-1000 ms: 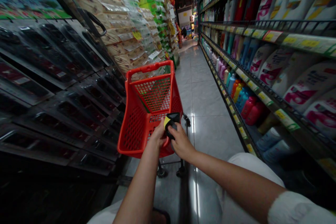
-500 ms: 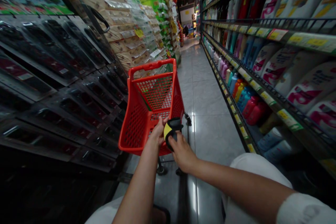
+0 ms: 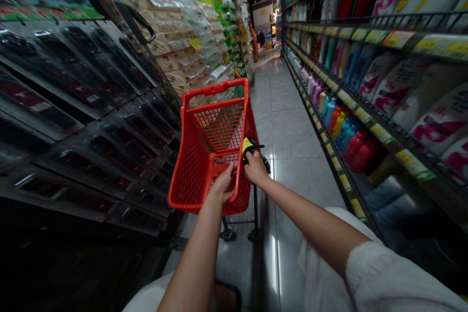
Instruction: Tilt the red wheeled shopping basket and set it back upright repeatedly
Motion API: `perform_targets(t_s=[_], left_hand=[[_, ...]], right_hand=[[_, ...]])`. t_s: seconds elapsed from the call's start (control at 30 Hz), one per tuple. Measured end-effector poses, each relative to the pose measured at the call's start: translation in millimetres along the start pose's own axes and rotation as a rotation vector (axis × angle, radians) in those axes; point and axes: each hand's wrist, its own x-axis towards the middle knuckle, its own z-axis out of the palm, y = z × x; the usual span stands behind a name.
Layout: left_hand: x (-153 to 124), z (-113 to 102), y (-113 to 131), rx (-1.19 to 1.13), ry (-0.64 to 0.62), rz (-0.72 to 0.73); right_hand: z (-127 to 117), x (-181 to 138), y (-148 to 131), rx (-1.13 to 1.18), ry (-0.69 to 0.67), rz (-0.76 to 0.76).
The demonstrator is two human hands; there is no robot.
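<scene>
A red plastic shopping cart point(image 3: 199, 156) stands in a dim shop aisle, just in front of me. My left hand point(image 3: 224, 186) is closed on the cart's near rim. My right hand point(image 3: 255, 168) reaches out over the cart's right side and is closed on a small black and yellow object point(image 3: 248, 146). The cart's basket looks empty where I can see into it.
Left of the cart hang racks of dark packaged goods point(image 3: 91, 107), with stacked packets point(image 3: 183, 44) beyond. Shelves of coloured bottles and refill pouches point(image 3: 365, 87) line the right side. A glossy tiled floor point(image 3: 285, 126) runs ahead down the aisle.
My right hand has carried the black and yellow object forward and to the right, away from my left hand. My left hand has let go of it and now holds the cart's rim.
</scene>
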Motion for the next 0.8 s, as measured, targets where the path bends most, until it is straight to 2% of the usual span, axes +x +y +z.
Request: perform_targets(t_s=[0.07, 0.23, 0.3, 0.37, 0.53, 0.6, 0.7, 0.8], left_hand=[[0.1, 3.3, 0.0, -0.006, 0.003, -0.010], [3.0, 6.2, 0.0, -0.013, 0.057, 0.002], [4.3, 6.1, -0.4, -0.010, 0.076, 0.012], [5.3, 6.0, -1.3, -0.006, 0.073, 0.008], [6.8, 6.7, -6.0, -0.019, 0.009, 0.023], [7.8, 6.6, -7.2, -0.016, 0.015, 0.027], [9.8, 6.1, -7.2, 0.000, 0.008, 0.042], [12.9, 6.6, -7.6, 0.019, -0.007, 0.077]], right_hand=[[-1.8, -2.5, 0.4, -0.049, -0.016, 0.012], [1.3, -49.9, 1.1, -0.057, -0.110, -0.085], [0.3, -57.0, 1.2, -0.057, -0.133, -0.096], [-2.7, -47.3, 1.5, -0.062, -0.127, -0.067], [-10.0, 9.4, 4.0, -0.025, -0.026, -0.004], [-10.6, 20.4, 5.6, -0.009, -0.001, -0.004], [-9.4, 9.6, 9.2, -0.002, -0.006, -0.039], [-4.7, -29.5, 13.2, 0.035, -0.062, -0.109]])
